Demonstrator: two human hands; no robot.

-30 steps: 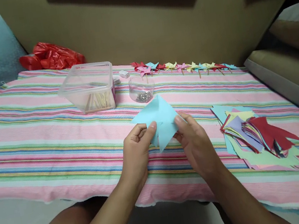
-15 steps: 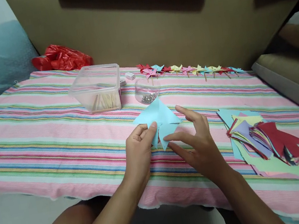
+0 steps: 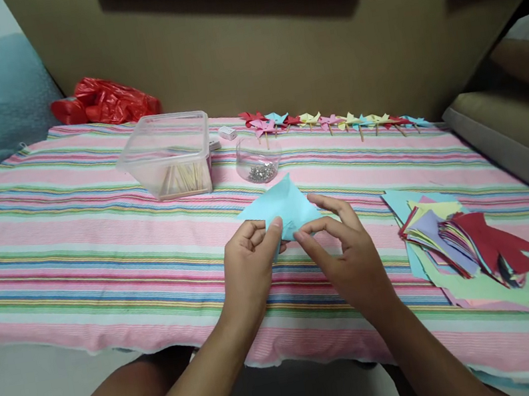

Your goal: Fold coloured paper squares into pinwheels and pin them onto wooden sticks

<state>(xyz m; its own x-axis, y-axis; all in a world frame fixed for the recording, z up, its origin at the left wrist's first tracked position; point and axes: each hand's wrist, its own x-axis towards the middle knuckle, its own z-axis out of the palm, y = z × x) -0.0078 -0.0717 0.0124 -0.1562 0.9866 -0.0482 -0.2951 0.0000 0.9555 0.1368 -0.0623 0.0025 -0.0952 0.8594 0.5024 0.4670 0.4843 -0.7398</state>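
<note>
A light blue cut paper square (image 3: 282, 207) is held just above the striped cloth in front of me. My left hand (image 3: 249, 271) pinches its near left edge between thumb and fingers. My right hand (image 3: 348, 258) pinches a flap at its lower right with thumb and forefinger. A small clear cup of silver pins (image 3: 257, 160) stands just behind the paper. A clear plastic box of wooden sticks (image 3: 167, 155) stands to the cup's left.
A row of finished paper pinwheels (image 3: 333, 122) lies along the far edge of the striped cloth (image 3: 56, 226). A stack of cut coloured papers (image 3: 470, 245) lies at the right. A red plastic bag (image 3: 104, 103) sits at the back left, a brown cushion behind.
My right hand let go of the paper, opened beside it, then came back and pinched a lower flap inward. The left hand kept its hold.
</note>
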